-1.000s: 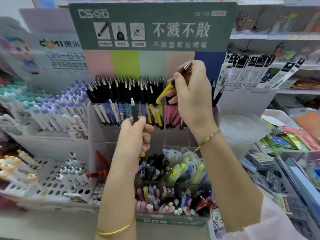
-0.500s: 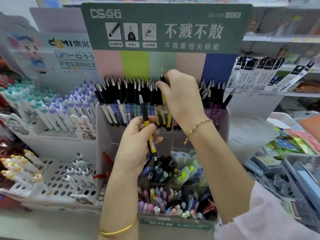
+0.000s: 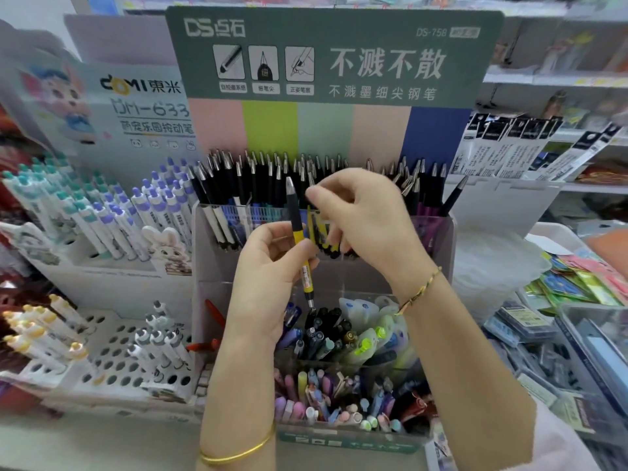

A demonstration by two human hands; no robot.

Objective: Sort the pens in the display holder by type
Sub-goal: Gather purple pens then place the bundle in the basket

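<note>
A clear tiered display holder (image 3: 438, 239) stands in front of me, its top row packed with black-capped pens (image 3: 258, 178). My left hand (image 3: 268, 266) grips a yellow pen with a black cap (image 3: 299, 239), held upright in front of the top row. My right hand (image 3: 363, 215) hovers beside it over the row, fingers loosely curled and holding nothing, its fingertips close to the pen's cap. Lower tiers hold mixed dark pens (image 3: 326, 331) and pastel pens (image 3: 326, 399).
A white rack of teal and purple pens (image 3: 112, 212) stands to the left, with a perforated white tray (image 3: 112, 362) of pens below it. Packaged refills (image 3: 516, 144) hang at the right. Boxes of small goods (image 3: 584, 334) crowd the right side.
My right hand has put its yellow pen into the top row and drawn back with nothing in it. My left hand has raised its yellow pen from the lower tier.
</note>
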